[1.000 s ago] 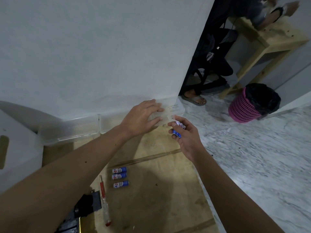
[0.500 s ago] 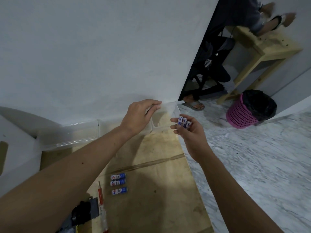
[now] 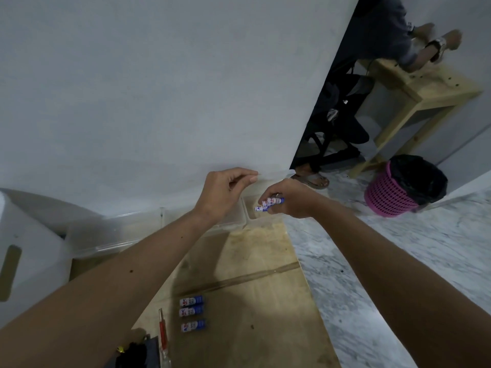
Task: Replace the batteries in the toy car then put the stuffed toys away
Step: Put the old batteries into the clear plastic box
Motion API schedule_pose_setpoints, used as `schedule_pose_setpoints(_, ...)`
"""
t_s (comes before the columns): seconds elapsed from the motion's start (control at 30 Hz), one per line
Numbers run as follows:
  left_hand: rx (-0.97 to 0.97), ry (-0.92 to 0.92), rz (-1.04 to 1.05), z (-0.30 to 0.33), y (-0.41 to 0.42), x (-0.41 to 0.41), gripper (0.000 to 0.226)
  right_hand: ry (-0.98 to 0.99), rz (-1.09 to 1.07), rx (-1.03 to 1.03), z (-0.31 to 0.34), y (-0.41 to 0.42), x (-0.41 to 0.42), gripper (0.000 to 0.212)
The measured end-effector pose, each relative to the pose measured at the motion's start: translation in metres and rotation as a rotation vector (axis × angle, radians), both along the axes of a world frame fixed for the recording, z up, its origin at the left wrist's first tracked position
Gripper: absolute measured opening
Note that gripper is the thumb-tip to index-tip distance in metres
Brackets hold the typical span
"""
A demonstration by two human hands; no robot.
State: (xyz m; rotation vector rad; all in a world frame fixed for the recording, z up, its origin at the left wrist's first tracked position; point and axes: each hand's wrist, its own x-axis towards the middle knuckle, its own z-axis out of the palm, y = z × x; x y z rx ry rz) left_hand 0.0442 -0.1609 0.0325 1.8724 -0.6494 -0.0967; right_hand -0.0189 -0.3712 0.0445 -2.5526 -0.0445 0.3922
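My left hand [image 3: 223,192] pinches the raised clear lid [image 3: 271,175] of a small transparent box [image 3: 245,216] against the white wall. My right hand [image 3: 289,200] holds a few blue and white batteries [image 3: 268,204] just over the open box. Three more batteries [image 3: 191,313] lie in a row on the wooden board [image 3: 252,288]. A red-handled screwdriver [image 3: 162,333] lies left of them. Part of the dark toy car [image 3: 138,353] shows at the bottom edge, mostly hidden by my left forearm.
A longer clear container [image 3: 111,235] sits against the wall to the left, beside a white box [image 3: 24,261]. Marble floor [image 3: 398,248] lies right of the board. A pink bin [image 3: 393,192], a wooden table [image 3: 414,86] and a seated person's legs [image 3: 332,144] stand behind.
My left hand has lifted the box lid up from flat. My right hand has carried the batteries left and down, over the open box.
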Motion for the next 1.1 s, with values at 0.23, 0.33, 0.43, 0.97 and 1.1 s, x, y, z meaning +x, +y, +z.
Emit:
schedule_pose_setpoints(0.23,-0.007,0.0,-0.011,-0.002,0.001,0.003,0.015,0.011,0.009,0.003,-0.012,-0.001,0.008,0.03)
schedule_pose_setpoints(0.33,-0.008,-0.017,-0.011,-0.002,0.001,0.002,0.015,-0.014,-0.058,0.092,-0.018,0.0,0.005,0.029)
schedule_pose_setpoints(0.43,-0.006,-0.027,-0.009,-0.002,0.0,0.001,0.015,-0.031,-0.136,0.263,-0.017,0.002,-0.003,0.032)
schedule_pose_setpoints(0.97,-0.003,-0.004,-0.049,-0.007,0.008,-0.013,0.016,-0.438,-0.31,0.303,0.016,-0.012,-0.062,0.044)
schedule_pose_setpoints(1.1,0.169,-0.284,-0.135,-0.025,0.019,-0.02,0.015,-0.37,-0.311,0.309,-0.015,-0.01,-0.062,0.02)
